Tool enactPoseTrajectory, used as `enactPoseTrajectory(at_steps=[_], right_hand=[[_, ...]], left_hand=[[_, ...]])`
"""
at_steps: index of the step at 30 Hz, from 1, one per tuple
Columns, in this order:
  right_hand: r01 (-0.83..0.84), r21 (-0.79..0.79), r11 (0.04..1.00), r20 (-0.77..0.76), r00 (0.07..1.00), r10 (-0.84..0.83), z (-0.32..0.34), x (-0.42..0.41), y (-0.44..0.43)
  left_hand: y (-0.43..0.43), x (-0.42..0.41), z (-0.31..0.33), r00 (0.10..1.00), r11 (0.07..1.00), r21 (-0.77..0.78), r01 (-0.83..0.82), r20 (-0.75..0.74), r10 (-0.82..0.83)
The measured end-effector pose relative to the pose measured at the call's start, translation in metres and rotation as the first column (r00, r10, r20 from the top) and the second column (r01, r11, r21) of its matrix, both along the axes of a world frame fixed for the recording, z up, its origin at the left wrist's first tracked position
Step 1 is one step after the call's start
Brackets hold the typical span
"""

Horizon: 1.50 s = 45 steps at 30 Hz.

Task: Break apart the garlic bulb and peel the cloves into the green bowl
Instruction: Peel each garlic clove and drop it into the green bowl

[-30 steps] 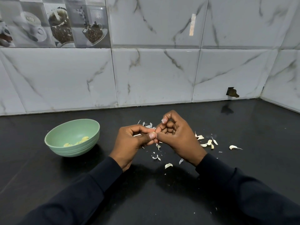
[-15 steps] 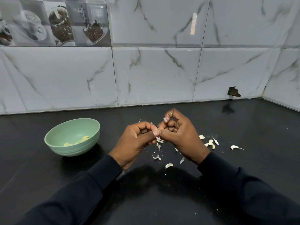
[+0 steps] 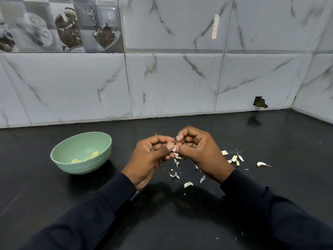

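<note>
My left hand [image 3: 149, 157] and my right hand [image 3: 200, 154] meet fingertip to fingertip above the black counter [image 3: 270, 186]. Between their thumbs and fingers they pinch a small garlic clove [image 3: 175, 149], mostly hidden by the fingers, with a strip of skin hanging below it. The green bowl [image 3: 63, 156] stands to the left of my left hand and holds a few peeled yellowish cloves [image 3: 93, 154]. Unpeeled cloves [image 3: 234, 158] lie on the counter to the right of my right hand, one clove [image 3: 261, 164] farther right.
Scraps of white garlic skin [image 3: 188, 184] are scattered on the counter under and in front of my hands. A marble-tiled wall [image 3: 171, 83] stands behind, with a corner at the right and a hole [image 3: 260, 102] near the counter.
Both hands have stayed together on the clove, lifting slightly. More skin flakes lie or hang beneath them than a second ago.
</note>
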State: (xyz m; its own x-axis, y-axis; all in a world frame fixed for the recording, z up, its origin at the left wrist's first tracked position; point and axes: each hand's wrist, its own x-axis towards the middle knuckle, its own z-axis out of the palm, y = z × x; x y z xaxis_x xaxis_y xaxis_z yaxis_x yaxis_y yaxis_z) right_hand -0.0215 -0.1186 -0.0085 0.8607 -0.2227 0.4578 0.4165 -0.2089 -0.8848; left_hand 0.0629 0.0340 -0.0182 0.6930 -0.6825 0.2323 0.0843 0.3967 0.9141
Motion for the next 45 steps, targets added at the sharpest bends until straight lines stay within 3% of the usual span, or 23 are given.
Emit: enactPoseTrajectory(at_steps=[11, 17, 21, 27, 33, 35, 40, 45], right_hand=[[-0.014, -0.079, 0.997, -0.026, 1.0, 0.012, 0.001, -0.002, -0.001], [0.075, -0.313, 0.947, -0.123, 0.985, -0.118, -0.002, -0.001, -0.007], [0.091, -0.334, 0.938, -0.181, 0.971, -0.159, -0.003, 0.0, -0.013], [0.017, -0.065, 0.998, -0.204, 0.979, -0.03, -0.003, 0.004, -0.013], [0.049, -0.173, 0.984, -0.153, 0.985, -0.076, -0.005, 0.003, -0.008], [0.063, -0.179, 0.982, -0.136, 0.987, -0.088, -0.006, 0.003, -0.01], [0.05, -0.225, 0.973, -0.14, 0.987, -0.083, -0.006, 0.002, -0.011], [0.166, -0.365, 0.916, -0.078, 0.975, -0.208, -0.007, 0.001, -0.008]], left_hand=[[-0.001, 0.004, -0.004, 0.997, 0.997, -0.006, -0.072, 0.014, 0.072], [0.004, 0.007, 0.0, 0.995, 0.993, -0.066, -0.096, -0.03, 0.094], [0.005, 0.01, -0.001, 0.976, 0.984, -0.004, -0.18, 0.123, 0.179], [0.007, 0.01, 0.001, 0.889, 0.949, 0.056, -0.311, 0.369, 0.27], [0.005, 0.005, -0.001, 0.755, 0.891, 0.092, -0.444, 0.574, 0.317], [0.004, 0.003, 0.0, 0.733, 0.882, 0.088, -0.463, 0.597, 0.325], [0.004, 0.004, -0.002, 0.799, 0.902, 0.12, -0.415, 0.521, 0.299], [0.003, 0.002, -0.003, 0.784, 0.898, 0.098, -0.43, 0.534, 0.317]])
